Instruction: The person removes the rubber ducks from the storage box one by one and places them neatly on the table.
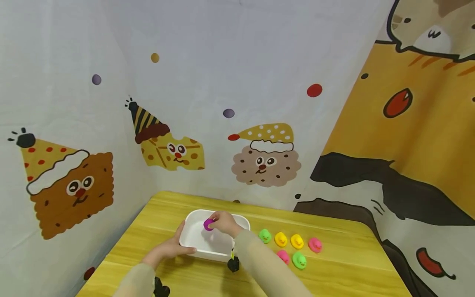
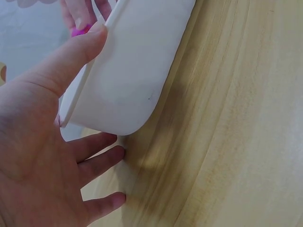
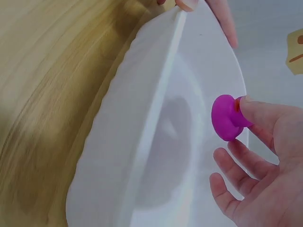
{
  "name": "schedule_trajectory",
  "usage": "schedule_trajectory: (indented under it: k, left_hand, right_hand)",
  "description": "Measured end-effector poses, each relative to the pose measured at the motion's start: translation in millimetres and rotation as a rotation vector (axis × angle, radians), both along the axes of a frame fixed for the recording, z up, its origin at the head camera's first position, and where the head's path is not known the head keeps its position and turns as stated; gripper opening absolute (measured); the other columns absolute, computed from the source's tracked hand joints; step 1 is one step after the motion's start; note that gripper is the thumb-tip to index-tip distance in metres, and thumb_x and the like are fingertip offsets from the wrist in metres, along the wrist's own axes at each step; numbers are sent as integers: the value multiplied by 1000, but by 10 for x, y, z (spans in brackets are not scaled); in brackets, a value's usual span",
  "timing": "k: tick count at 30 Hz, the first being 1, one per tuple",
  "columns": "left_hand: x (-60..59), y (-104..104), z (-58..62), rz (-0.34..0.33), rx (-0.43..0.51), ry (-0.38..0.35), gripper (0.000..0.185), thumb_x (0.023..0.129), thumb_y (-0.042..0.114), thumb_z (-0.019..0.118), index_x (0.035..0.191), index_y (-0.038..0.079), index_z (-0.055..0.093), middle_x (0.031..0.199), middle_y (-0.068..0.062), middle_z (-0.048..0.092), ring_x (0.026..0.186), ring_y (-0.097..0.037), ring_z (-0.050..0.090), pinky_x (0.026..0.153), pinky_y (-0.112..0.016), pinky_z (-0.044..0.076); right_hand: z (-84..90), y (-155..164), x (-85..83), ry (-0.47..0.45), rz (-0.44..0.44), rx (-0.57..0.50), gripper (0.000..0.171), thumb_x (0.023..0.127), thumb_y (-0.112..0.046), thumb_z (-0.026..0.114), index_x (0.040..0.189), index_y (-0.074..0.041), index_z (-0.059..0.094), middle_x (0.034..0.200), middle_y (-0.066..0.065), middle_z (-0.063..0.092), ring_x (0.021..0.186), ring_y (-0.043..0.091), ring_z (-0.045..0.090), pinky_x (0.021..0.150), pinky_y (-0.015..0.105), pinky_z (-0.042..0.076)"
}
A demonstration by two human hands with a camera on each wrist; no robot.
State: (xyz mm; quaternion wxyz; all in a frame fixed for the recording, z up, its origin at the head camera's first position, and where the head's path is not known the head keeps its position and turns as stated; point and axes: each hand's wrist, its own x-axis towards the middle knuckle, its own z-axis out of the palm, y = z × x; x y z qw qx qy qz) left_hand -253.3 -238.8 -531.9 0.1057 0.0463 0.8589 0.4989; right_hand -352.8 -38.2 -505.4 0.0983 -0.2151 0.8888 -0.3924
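Note:
A white tray (image 1: 200,241) stands on the yellow wooden table (image 1: 341,264). My left hand (image 1: 171,248) holds its left end, thumb on the rim and fingers against the outer wall; the left wrist view shows the same grip of the left hand (image 2: 71,109) on the tray (image 2: 128,71). Over the tray's far part, my right hand (image 1: 222,222) pinches a small purple duck (image 1: 208,224). In the right wrist view the purple duck (image 3: 226,117) hangs between thumb and fingers of the right hand (image 3: 260,156) above the tray's hollow (image 3: 161,156).
Several small ducks lie on the table right of the tray: a green one (image 1: 264,235), two yellow ones (image 1: 281,239), pink ones (image 1: 315,244) and another green (image 1: 299,260). Printed cloth walls close in the table at the back and both sides.

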Motion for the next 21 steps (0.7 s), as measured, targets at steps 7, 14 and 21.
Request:
schedule_trajectory:
  k: [7, 14, 21]
  left_hand:
    - [-39, -24, -25, -11, 9, 7, 113, 69, 32, 74, 139, 5, -11, 140, -32, 4, 117, -44, 29, 97, -58, 20]
    - [-29, -23, 8, -25, -33, 38, 114, 70, 33, 73, 138, 3, -13, 137, -35, 9, 115, -44, 32, 96, -56, 23]
    - [-20, -5, 21, -28, -16, 20, 112, 71, 28, 73, 138, 2, -13, 138, -34, 5, 116, -43, 31, 97, -54, 23]
  right_hand:
    - [41, 186, -33, 2, 22, 9, 19, 75, -20, 70, 91, -10, 65, 82, -3, 62, 73, 10, 55, 64, 26, 46]
    - [52, 430, -71, 6, 23, 10, 19, 75, -18, 70, 91, -9, 65, 84, -2, 63, 75, 11, 56, 65, 26, 47]
    - [62, 627, -64, -8, 33, -1, 19, 73, -17, 71, 91, -11, 65, 87, -2, 62, 79, 13, 56, 69, 28, 47]
